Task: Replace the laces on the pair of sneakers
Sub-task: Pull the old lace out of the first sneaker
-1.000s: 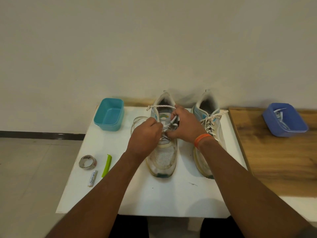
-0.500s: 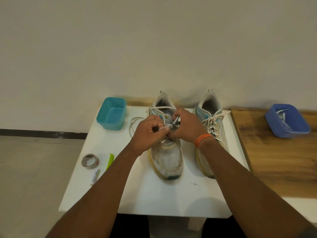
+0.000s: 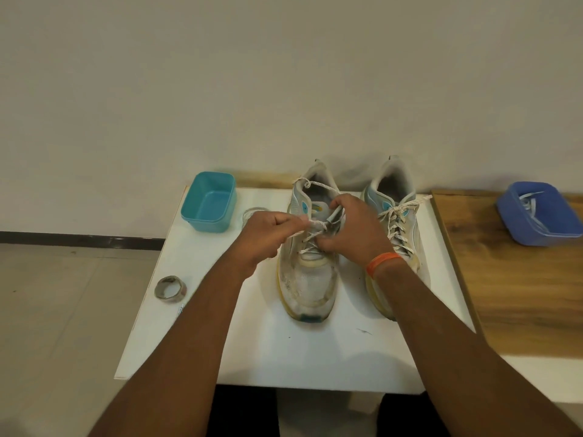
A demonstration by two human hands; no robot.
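Note:
Two worn white sneakers with teal accents stand toes toward me on the white table [image 3: 315, 357]. The left sneaker [image 3: 310, 285] is partly laced with a speckled white lace [image 3: 318, 186] that loops over its collar. My left hand [image 3: 268, 238] pinches a strand of that lace and holds it out to the left. My right hand [image 3: 356, 231] grips the left sneaker's upper at the eyelets; an orange band circles its wrist. The right sneaker [image 3: 399, 222] is fully laced, partly hidden behind my right forearm.
A teal tub [image 3: 209, 201] sits at the table's back left. A tape roll [image 3: 170, 288] lies near the left edge, with a small white tube beside it under my left arm. On the wooden surface [image 3: 520, 294] to the right, a blue tub [image 3: 536, 212] holds white laces.
My left hand has drawn the lace strand out to the left, away from the eyelets. The right hand stays on the sneaker. The camera has shifted slightly.

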